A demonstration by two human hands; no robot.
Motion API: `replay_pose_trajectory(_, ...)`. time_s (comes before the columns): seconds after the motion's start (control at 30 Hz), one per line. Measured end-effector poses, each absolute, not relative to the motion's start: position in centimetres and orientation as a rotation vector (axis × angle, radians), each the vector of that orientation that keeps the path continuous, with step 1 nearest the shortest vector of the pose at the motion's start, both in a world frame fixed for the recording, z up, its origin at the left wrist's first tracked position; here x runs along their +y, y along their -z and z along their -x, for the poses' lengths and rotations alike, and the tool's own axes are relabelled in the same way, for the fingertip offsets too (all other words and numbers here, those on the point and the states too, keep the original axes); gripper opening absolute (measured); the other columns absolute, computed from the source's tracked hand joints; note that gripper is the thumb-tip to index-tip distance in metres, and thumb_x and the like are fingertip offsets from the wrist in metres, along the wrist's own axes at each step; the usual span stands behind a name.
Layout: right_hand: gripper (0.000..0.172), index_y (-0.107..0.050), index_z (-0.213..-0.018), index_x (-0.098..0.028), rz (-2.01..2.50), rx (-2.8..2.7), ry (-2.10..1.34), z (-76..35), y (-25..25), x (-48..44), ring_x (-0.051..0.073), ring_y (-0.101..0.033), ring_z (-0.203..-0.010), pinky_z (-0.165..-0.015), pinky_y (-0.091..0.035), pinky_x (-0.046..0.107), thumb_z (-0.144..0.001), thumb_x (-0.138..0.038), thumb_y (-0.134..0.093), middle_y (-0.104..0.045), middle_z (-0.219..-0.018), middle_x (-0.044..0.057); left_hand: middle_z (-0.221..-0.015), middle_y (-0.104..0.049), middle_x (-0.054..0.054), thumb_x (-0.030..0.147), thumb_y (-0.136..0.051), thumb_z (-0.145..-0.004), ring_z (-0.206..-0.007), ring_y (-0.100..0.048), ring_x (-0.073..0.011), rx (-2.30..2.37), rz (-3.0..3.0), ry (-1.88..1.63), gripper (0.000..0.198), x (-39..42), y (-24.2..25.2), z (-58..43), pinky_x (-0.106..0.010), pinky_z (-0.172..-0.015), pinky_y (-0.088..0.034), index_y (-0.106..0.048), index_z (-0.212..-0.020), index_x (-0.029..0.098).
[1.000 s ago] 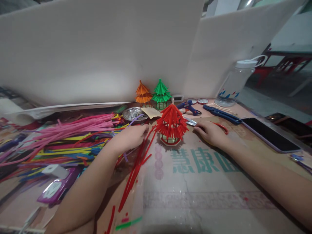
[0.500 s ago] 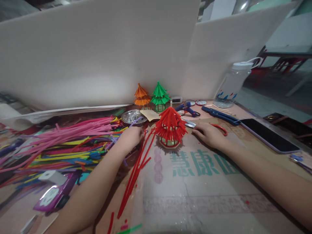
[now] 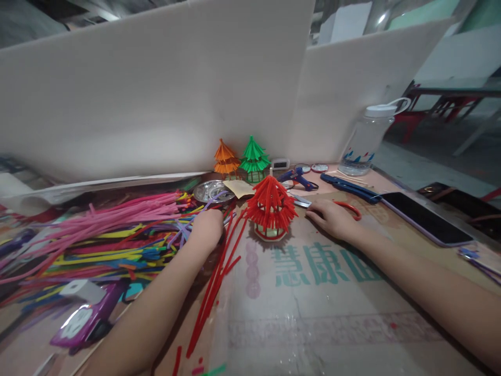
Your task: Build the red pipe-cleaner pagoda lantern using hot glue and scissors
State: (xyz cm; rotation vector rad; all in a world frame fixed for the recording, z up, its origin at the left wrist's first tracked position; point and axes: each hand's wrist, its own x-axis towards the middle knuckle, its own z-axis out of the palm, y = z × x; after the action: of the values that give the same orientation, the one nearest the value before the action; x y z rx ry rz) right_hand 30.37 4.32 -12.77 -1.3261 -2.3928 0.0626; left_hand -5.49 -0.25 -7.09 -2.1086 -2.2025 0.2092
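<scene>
Between my hands stands a small red pavilion (image 3: 272, 206) with a two-tiered fuzzy roof, upright on the cardboard. My left hand (image 3: 207, 228) is closed beside the heap of pipe cleaners (image 3: 129, 219), near some purple ones. Its fingertips face away, so whatever they grip is hidden. Long red pipe cleaners (image 3: 211, 295) run from near that hand toward me. On the right, my right hand (image 3: 331, 216) lies with its fingers stretched out, covering the middle of a pair of scissors with orange handles (image 3: 355, 210). Their blades point toward the red pavilion.
Behind stand an orange pavilion (image 3: 226, 159), a green pavilion (image 3: 254, 159), a metal dish (image 3: 209, 192) and a blue glue gun (image 3: 297, 180). To the right are a water bottle (image 3: 360, 141), a blue cutter (image 3: 348, 188) and a phone (image 3: 425, 216). A purple device (image 3: 86, 318) sits front left.
My left hand has drawn back slightly and curled, its fingertips now less visible. The view has shifted a little; my right hand and the red pavilion stay in place.
</scene>
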Motion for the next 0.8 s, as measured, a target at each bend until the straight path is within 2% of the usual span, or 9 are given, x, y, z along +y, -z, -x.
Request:
replay_pose_trajectory(0.07, 0.029, -0.069, -0.091, -0.016, 1.322, -2.392, -0.062, -30.4, 12.7, 4.3, 0.027, -0.064, -0.087, -0.077, -0.046, 0.036, -0.1, -0.032, -0.046, -0.072, -0.092, 0.013, -0.091, -0.076, -0.025, 0.01, -0.051, -0.085, -0.096, -0.075, -0.0355, -2.228, 2.094, -0.233, 0.026, -0.1, 7.4, 5.3, -0.038, -0.081, -0.058, -0.077, -0.087, 0.007)
replay_pose_trajectory(0.1, 0.03, -0.069, -0.091, -0.016, 1.319, -2.393, -0.064, -30.4, 12.8, 4.3, 0.027, -0.064, -0.087, -0.077, -0.046, 0.036, -0.1, -0.033, -0.046, -0.071, -0.092, 0.013, -0.093, -0.076, -0.025, 0.01, -0.05, -0.086, -0.097, -0.075, -0.0354, -2.226, 2.09, -0.225, 0.027, -0.1, 7.5, 5.2, -0.038, -0.081, -0.058, -0.076, -0.091, 0.007)
replay_pose_trajectory(0.2, 0.029, -0.069, -0.091, -0.017, 1.311, -2.4, -0.068, -30.5, 12.9, 4.4, 0.027, -0.064, -0.086, -0.077, -0.047, 0.036, -0.1, -0.032, -0.046, -0.071, -0.091, 0.012, -0.101, -0.076, -0.023, 0.009, -0.042, -0.091, -0.099, -0.075, -0.033, -2.176, 2.089, -0.152, 0.037, 0.1, 7.7, 5.3, -0.039, -0.082, -0.057, -0.069, -0.116, 0.008)
replay_pose_trajectory(0.27, 0.028, -0.069, -0.09, -0.017, 1.311, -2.403, -0.07, -30.5, 12.9, 4.5, 0.027, -0.064, -0.086, -0.077, -0.047, 0.036, -0.099, -0.032, -0.047, -0.071, -0.09, 0.012, -0.107, -0.075, -0.02, 0.01, -0.039, -0.094, -0.101, -0.074, -0.0307, -2.12, 2.111, -0.104, 0.04, 0.4, 7.7, 5.3, -0.038, -0.083, -0.057, -0.065, -0.124, 0.012)
replay_pose_trajectory(0.37, 0.028, -0.069, -0.09, -0.017, 1.322, -2.401, -0.073, -30.4, 12.9, 4.5, 0.026, -0.065, -0.086, -0.076, -0.047, 0.036, -0.099, -0.031, -0.047, -0.072, -0.091, 0.012, -0.115, -0.071, -0.019, 0.015, -0.037, -0.097, -0.107, -0.071, -0.0298, -2.042, 2.163, -0.057, 0.037, 1.3, 8.1, 5.2, -0.037, -0.088, -0.055, -0.071, -0.113, 0.014)
replay_pose_trajectory(0.47, 0.027, -0.069, -0.092, -0.017, 1.331, -2.399, -0.079, -30.3, 12.6, 4.3, 0.026, -0.066, -0.088, -0.077, -0.048, 0.036, -0.099, -0.031, -0.048, -0.073, -0.093, 0.012, -0.112, -0.071, -0.02, 0.02, -0.038, -0.101, -0.109, -0.07, -0.0303, -2.015, 2.204, -0.033, 0.037, 2.3, 8.7, 4.9, -0.037, -0.091, -0.054, -0.074, -0.104, 0.012)
replay_pose_trajectory(0.57, 0.026, -0.069, -0.091, -0.017, 1.336, -2.398, -0.084, -30.2, 12.4, 4.1, 0.026, -0.066, -0.087, -0.078, -0.048, 0.036, -0.099, -0.03, -0.048, -0.072, -0.092, 0.012, -0.106, -0.072, -0.018, 0.023, -0.044, -0.102, -0.104, -0.071, -0.0282, -2.056, 2.206, -0.041, 0.031, 2.9, 9.4, 4.7, -0.039, -0.091, -0.055, -0.073, -0.102, 0.01)
replay_pose_trajectory(0.63, 0.026, -0.07, -0.09, -0.017, 1.337, -2.397, -0.09, -30.1, 12.3, 4.0, 0.026, -0.065, -0.086, -0.077, -0.048, 0.036, -0.099, -0.029, -0.048, -0.072, -0.091, 0.012, -0.111, -0.071, -0.013, 0.028, -0.053, -0.101, -0.102, -0.069, -0.0247, -2.104, 2.186, -0.053, 0.025, 3.1, 9.8, 4.8, -0.042, -0.091, -0.057, -0.069, -0.111, 0.012)
replay_pose_trajectory(0.8, 0.027, -0.071, -0.093, -0.016, 1.333, -2.386, -0.113, -30.0, 12.3, 4.0, 0.027, -0.066, -0.087, -0.077, -0.048, 0.037, -0.098, -0.029, -0.048, -0.072, -0.092, 0.013, -0.126, -0.064, -0.011, 0.036, -0.064, -0.096, -0.108, -0.066, -0.0236, -2.198, 2.169, -0.072, 0.037, 3.4, 10.0, 5.0, -0.045, -0.091, -0.058, -0.061, -0.126, 0.016)
